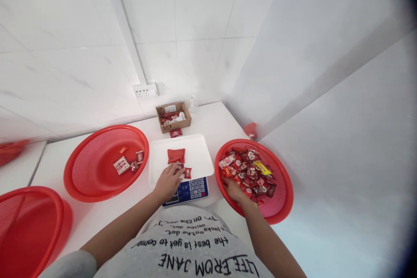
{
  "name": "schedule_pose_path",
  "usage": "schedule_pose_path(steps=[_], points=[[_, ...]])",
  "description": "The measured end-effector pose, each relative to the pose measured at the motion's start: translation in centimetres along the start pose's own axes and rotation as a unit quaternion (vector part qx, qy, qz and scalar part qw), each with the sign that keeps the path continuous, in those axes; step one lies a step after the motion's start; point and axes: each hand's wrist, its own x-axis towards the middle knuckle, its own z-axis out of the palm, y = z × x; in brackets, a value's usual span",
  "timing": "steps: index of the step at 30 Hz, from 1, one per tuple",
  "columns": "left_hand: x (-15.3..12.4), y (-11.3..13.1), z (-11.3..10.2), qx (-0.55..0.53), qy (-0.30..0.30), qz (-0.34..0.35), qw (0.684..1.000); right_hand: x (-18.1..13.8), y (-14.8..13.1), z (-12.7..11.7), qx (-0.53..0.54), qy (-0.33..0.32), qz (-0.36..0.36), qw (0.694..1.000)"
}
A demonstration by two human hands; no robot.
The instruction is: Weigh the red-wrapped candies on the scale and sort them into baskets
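My left hand point(168, 182) rests on the front edge of the white scale tray point(198, 152), fingertips touching a small red candy point(179, 167). A larger red packet point(176, 155) and another small candy point(187, 173) lie on the tray beside it. My right hand point(233, 189) reaches into the red basket point(282, 200) on the right, fingers curled among several red and pink wrapped sweets point(249, 169); what it grips is hidden. The scale's blue keypad point(190, 190) shows below the tray.
A second red basket point(81, 173) on the left holds a few packets point(122, 165). A third red basket point(29, 221) sits at the lower left. A small cardboard box point(173, 117) of packets stands at the back, near a wall socket point(145, 91). White walls close in right.
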Motion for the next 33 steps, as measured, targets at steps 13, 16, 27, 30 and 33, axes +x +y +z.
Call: schedule_pose_path(steps=[13,16,27,30,33], points=[[1.9,-0.7,0.7,0.056,-0.021,0.03,0.998,-2.6,-2.0,-2.2,0.03,-0.05,-0.011,0.998],[2.4,-1.1,0.8,0.043,-0.027,0.021,0.999,-3.4,-2.9,-2.9,0.073,-0.048,-0.03,0.996],[1.1,1.4,-1.0,-0.161,0.008,-0.011,0.987,-3.7,-8.4,-3.8,0.311,0.072,-0.021,0.948],[0.6,3.1,-1.8,-0.345,-0.05,-0.077,0.934,-3.9,-11.4,-2.7,0.326,0.006,-0.052,0.944],[0.3,4.1,-2.5,-0.515,-0.136,-0.119,0.838,-4.0,-13.9,-0.7,0.342,-0.071,-0.076,0.934]])
